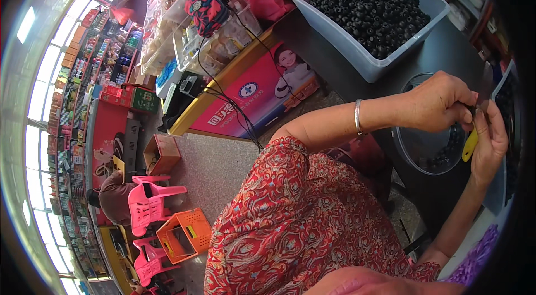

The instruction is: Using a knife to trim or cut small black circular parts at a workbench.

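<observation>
So the black tabletop on the right side of the frame carries a big translucent bin, heaped with small dark round pieces, up near the top, plus a round clear bowl lower down with a few more in it. Upper middle there's a yellow-edged counter with clear plastic tubs full of packaged stuff. The speckled grey floor, left of center, has 2 pink plastic chairs, 1 orange crate and 1 cardboard box on it. Far left, shelves are crammed with packaged goods, too small to make out.
</observation>
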Demonstrator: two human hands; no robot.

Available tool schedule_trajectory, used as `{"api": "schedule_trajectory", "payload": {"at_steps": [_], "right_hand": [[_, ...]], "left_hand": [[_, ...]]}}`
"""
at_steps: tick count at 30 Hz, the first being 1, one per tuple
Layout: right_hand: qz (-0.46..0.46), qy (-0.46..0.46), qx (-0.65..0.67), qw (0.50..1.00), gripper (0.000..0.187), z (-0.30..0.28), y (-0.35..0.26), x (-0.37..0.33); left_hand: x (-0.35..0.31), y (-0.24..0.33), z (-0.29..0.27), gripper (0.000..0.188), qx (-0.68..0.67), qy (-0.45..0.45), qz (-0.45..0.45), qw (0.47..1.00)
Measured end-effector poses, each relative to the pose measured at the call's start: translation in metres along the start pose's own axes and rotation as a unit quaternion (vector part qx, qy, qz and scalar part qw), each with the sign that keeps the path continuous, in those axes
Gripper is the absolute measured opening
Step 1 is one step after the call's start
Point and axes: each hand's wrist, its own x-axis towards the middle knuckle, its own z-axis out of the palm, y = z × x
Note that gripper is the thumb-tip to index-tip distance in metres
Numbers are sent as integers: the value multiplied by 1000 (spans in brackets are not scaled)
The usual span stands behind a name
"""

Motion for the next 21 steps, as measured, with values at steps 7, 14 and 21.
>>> {"api": "schedule_trajectory", "payload": {"at_steps": [7,14,21], "right_hand": [[40,21,9,999,29,-4,-22,3],[53,51,62,995,28,-12,-40,15],[-50,34,65,996,28,-21,-59,7]], "left_hand": [[-1,12,-21,15,133,-9,43,990],[-1,17,-97,21,208,91,-58,972],[3,-9,-158,20,308,89,-100,942]]}}
